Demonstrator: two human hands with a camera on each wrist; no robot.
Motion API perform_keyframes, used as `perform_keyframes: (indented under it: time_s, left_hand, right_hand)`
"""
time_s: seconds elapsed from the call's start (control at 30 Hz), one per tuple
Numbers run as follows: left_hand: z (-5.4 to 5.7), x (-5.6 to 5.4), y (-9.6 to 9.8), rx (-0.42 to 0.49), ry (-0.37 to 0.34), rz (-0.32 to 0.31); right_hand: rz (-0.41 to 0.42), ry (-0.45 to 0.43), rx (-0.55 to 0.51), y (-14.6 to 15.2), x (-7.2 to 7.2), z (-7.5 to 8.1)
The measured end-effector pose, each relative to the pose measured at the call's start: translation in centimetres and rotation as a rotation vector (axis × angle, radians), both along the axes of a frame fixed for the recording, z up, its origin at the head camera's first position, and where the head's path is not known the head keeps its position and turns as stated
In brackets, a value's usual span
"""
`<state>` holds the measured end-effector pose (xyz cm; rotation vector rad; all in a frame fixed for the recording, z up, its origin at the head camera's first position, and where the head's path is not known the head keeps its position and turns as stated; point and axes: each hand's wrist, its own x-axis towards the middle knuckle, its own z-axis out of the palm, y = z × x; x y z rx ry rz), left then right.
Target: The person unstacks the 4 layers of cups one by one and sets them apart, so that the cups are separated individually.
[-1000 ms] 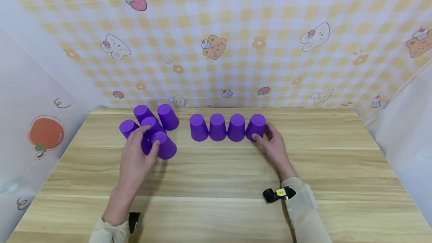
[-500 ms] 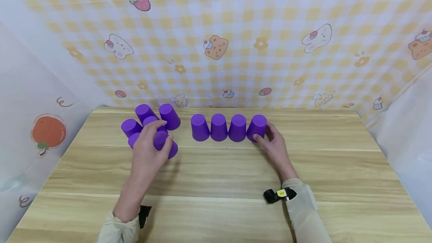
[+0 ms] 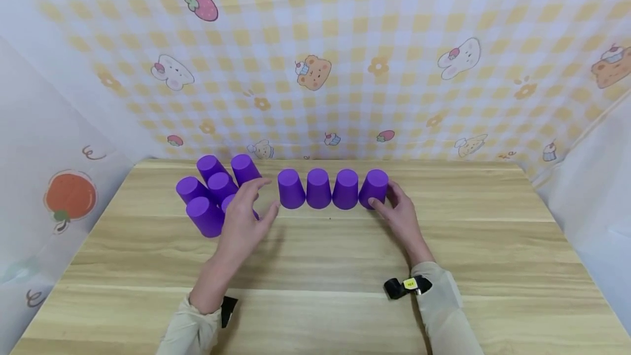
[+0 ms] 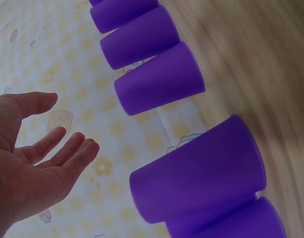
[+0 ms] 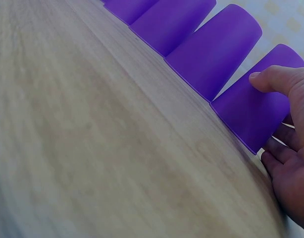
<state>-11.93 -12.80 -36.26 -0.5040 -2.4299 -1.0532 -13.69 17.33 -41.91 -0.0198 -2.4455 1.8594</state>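
Note:
Several purple cups stand upside down in a straight row, side by side, near the middle of the table. My right hand [image 3: 401, 218] holds the rightmost cup [image 3: 373, 188]; the thumb lies on its near face, and the other fingers are partly hidden behind it in the right wrist view. The leftmost cup of the row [image 3: 291, 189] has my left hand [image 3: 244, 222] just to its left, fingers apart and holding nothing. Behind and left of that hand is a loose cluster of upside-down purple cups [image 3: 204, 217], one of them [image 3: 227, 201] mostly covered by the hand.
The wooden table [image 3: 315, 311] reaches back to a yellow checked cloth backdrop [image 3: 355, 97] with cartoon prints. White sheeting [image 3: 29, 125] hangs at the left side. A black wrist camera [image 3: 394, 288] sits by the right sleeve.
My left hand has moved right, from over the cup cluster to the gap before the row, carrying nothing. The cups and my right hand have stayed in place.

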Motion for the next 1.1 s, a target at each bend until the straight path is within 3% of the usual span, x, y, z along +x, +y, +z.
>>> perform_keyframes:
  time_s: [0.2,0.77,1.1]
  left_hand:
    - [-0.6,-0.4,0.7,-0.004,-0.088,-0.019]
    - [-1.0,-1.7,1.7,0.000,-0.224,-0.016]
    - [-2.0,-2.4,2.3,-0.013,-0.255,0.020]
  right_hand:
    - [-0.006,-0.010,0.002,0.0,0.1,-0.1]
    - [-0.007,0.008,-0.004,-0.1,0.2,-0.1]
    - [-0.014,-0.012,0.014,-0.1,0.4,0.1]
